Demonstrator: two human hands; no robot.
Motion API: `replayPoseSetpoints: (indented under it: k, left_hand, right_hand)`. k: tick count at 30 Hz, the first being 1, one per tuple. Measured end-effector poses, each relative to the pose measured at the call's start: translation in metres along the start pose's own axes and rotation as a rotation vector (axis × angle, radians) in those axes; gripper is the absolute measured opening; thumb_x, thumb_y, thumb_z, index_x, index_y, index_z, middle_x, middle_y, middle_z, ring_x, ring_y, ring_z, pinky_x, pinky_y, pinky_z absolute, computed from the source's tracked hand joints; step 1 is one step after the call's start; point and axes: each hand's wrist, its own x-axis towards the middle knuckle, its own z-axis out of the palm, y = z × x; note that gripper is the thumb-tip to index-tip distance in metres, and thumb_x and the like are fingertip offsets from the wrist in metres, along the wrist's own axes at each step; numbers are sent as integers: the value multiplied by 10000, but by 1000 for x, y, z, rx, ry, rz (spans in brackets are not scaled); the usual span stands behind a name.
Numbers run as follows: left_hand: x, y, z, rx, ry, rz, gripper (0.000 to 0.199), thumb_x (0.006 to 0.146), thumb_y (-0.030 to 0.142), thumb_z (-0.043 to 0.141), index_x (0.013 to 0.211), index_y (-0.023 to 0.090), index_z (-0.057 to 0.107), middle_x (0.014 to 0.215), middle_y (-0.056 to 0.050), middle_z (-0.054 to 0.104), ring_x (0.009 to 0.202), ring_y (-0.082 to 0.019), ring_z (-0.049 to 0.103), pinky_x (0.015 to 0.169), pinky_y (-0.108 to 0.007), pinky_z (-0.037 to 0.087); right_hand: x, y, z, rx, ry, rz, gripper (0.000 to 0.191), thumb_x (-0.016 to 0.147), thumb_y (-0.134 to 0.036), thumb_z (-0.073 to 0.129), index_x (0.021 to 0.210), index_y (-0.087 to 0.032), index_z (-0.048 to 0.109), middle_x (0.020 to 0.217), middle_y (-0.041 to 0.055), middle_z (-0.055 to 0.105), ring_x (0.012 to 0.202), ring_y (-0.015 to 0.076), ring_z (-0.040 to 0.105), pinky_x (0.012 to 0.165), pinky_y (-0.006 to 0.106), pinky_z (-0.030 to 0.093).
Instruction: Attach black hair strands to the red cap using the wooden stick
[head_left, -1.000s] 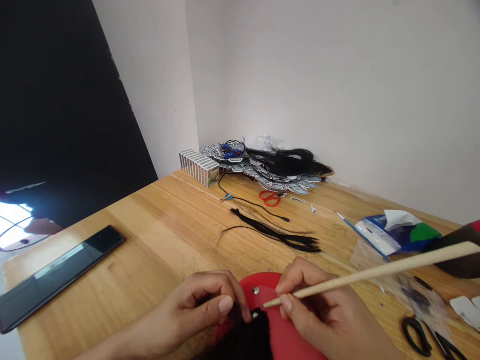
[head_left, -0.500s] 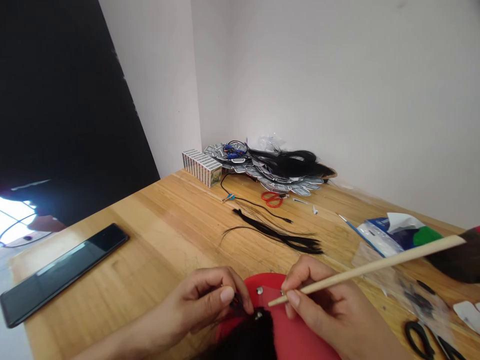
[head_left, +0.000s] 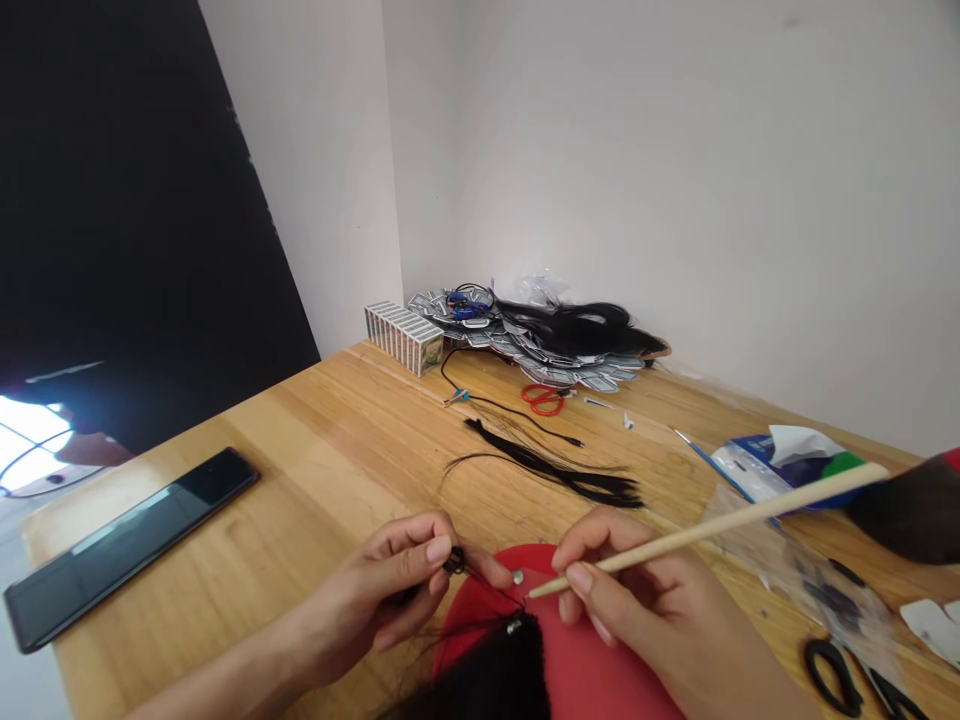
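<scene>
Thumb and fingers of the right hand (head_left: 645, 600) pinch a long, pale, tapered wooden stick (head_left: 697, 535) near its pointed end, while the left hand (head_left: 397, 575) pinches a small looped bit of thin black strand (head_left: 454, 560) between thumb and fingers. Both hands are over a smooth, rounded red form (head_left: 600, 675) at the near side of the light wooden tabletop (head_left: 330, 450); the stick's point is just above it. Dense black hair (head_left: 495, 670) covers part of the form's left side, with a small shiny silver piece at its upper end, and a round silver pinhead (head_left: 517, 577) sits nearer the top of the form. Beyond the hands, a loose lock of straight black hair (head_left: 577, 475) lies on the surface, with a thin black cable (head_left: 517, 408) and red-handled scissors (head_left: 541, 400) behind it. Toward the far left corner stands a row of small printed boxes (head_left: 405, 337), beside a heap of flat grey-and-white pieces (head_left: 600, 376). Near the left edge lies a dark, flat phone (head_left: 135, 550); at the right are black-handled scissors (head_left: 832, 678) and a blue, white and green packet (head_left: 750, 470).
</scene>
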Motion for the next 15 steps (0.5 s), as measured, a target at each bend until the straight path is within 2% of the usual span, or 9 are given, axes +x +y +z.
replayPoseSetpoints:
  k: [4,10,15]
  left_hand:
    - [0,0,1,14,31,7,406,901,465,694,741,118,558,861,-68,720,333,40,253,444,-250,46]
    - [0,0,1,34,63,27,425,892,484,699,735,115,560,838,-58,708,330,39,250,449,-248,47]
    - [-1,1,1,37,62,34,429,884,489,710,727,115,572,783,-33,680,336,32,259,452,-258,60]
  right_hand:
    - [-1,0,2,-12,-32,-48,116,834,-307,594,758,-239,649,640,-45,628,598,150,551,614,267,421]
    - [-3,0,2,4,-62,-21,143,854,-353,588,797,-241,655,682,-35,652,691,173,622,675,273,464]
    - [-2,2,0,4,-86,-40,153,885,-342,588,797,-231,646,700,-35,667,649,154,594,661,262,456]
